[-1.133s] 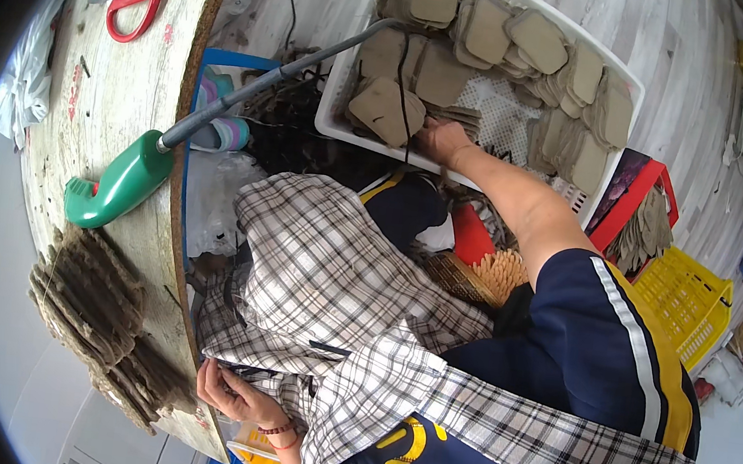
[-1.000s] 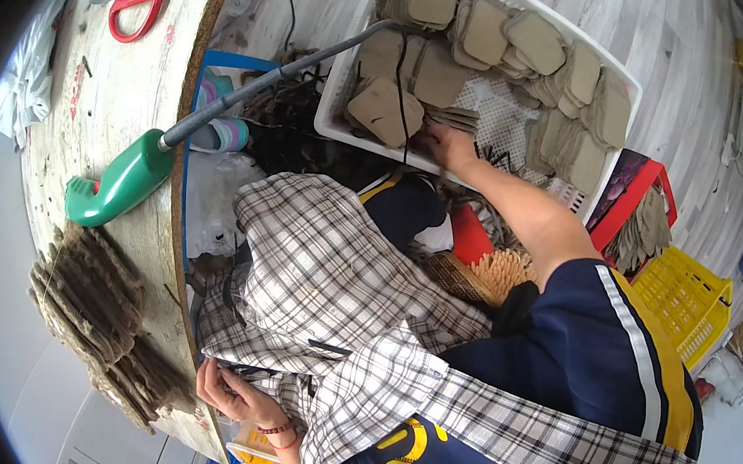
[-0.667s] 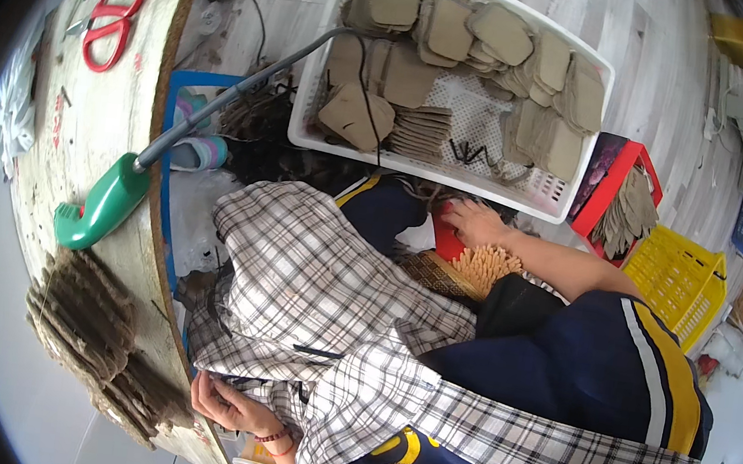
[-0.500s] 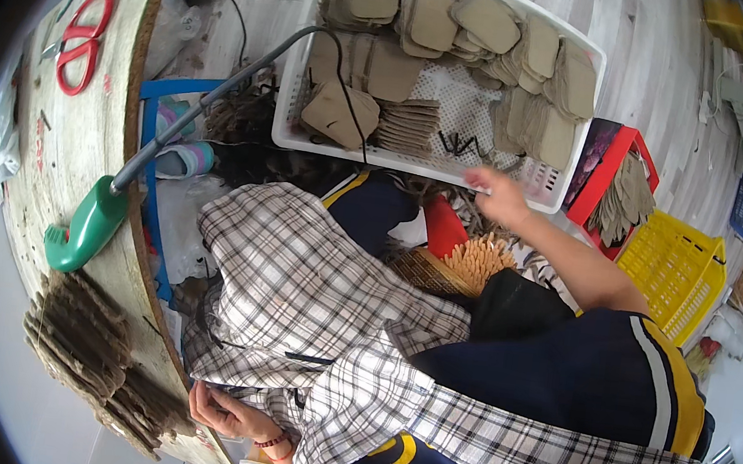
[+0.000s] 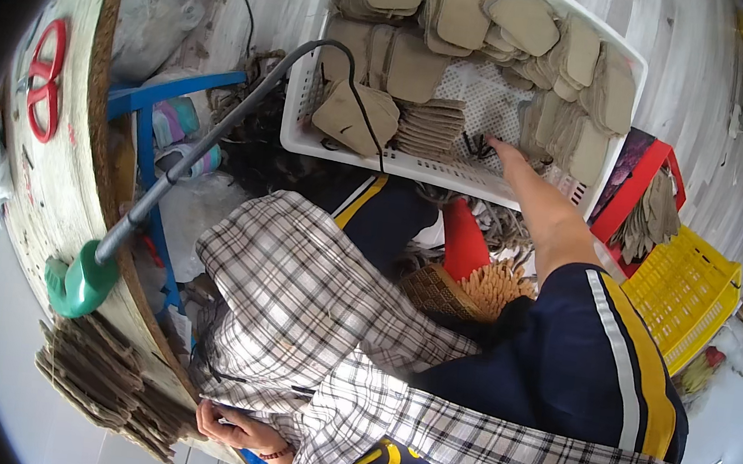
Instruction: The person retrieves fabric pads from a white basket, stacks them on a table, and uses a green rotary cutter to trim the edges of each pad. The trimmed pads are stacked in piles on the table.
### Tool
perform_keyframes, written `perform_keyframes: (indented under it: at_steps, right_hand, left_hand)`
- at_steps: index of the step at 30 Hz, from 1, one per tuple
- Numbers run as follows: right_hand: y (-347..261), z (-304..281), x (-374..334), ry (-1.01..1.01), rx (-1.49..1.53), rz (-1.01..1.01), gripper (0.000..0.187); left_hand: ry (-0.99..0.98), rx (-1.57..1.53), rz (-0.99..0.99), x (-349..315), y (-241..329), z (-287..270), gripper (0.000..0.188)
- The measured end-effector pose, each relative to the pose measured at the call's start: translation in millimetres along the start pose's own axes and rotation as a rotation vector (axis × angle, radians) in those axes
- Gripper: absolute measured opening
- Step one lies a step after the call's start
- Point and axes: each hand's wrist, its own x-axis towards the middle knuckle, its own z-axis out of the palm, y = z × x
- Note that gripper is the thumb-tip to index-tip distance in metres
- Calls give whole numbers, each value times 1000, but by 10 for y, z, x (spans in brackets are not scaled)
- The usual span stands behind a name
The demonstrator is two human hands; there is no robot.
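My right hand [image 5: 502, 152] reaches into a white plastic basket [image 5: 416, 166], its fingers stretched toward a small black item on the mesh bottom beside a stack of tan flat pieces [image 5: 430, 125]. Nothing shows in its grasp. More tan pieces [image 5: 524, 20] line the basket's walls. My left hand [image 5: 232, 426] sits low at the table's edge, fingers curled against a plaid cloth [image 5: 307, 316] over my lap, close to a stack of brown pieces [image 5: 99, 375]. Its grip is hidden.
A round wooden table [image 5: 69, 152] on the left carries red scissors [image 5: 44, 76] and a green-ended tool with a grey hose [image 5: 82, 277]. A red crate [image 5: 642, 190] and a yellow crate [image 5: 681, 290] stand on the right. An orange cone [image 5: 464, 243] is below the basket.
My right hand left the basket's left side, dropped toward my lap, then rose to the basket's middle right. The view tilted, and my left hand stayed put.
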Motion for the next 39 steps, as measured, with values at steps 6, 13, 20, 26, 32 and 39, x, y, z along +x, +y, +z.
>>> perform_keyframes:
  at_steps: [6, 13, 20, 26, 32, 39]
  right_hand:
    - [-610, 778, -575, 538, -199, 305, 131]
    - [-184, 604, -90, 546, 242, 109, 77]
    - [238, 107, -109, 379, -67, -503, 23]
    - [132, -602, -1770, -73, 390, -680, 13]
    - [899, -1159, -2844, -200, -789, -1104, 22]
    - [277, -990, -2222, 91, -596, -560, 23]
  left_hand:
    - [-3, 40, 52, 28, 25, -55, 28]
    - [-21, 133, 50, 44, 80, -66, 28]
    - [-12, 74, 16, 36, 68, -69, 29]
    - [-3, 58, -1, -37, -13, -95, 28]
    - [-22, 78, 33, 17, -38, -75, 32]
    - [32, 70, -30, -72, 10, -126, 27]
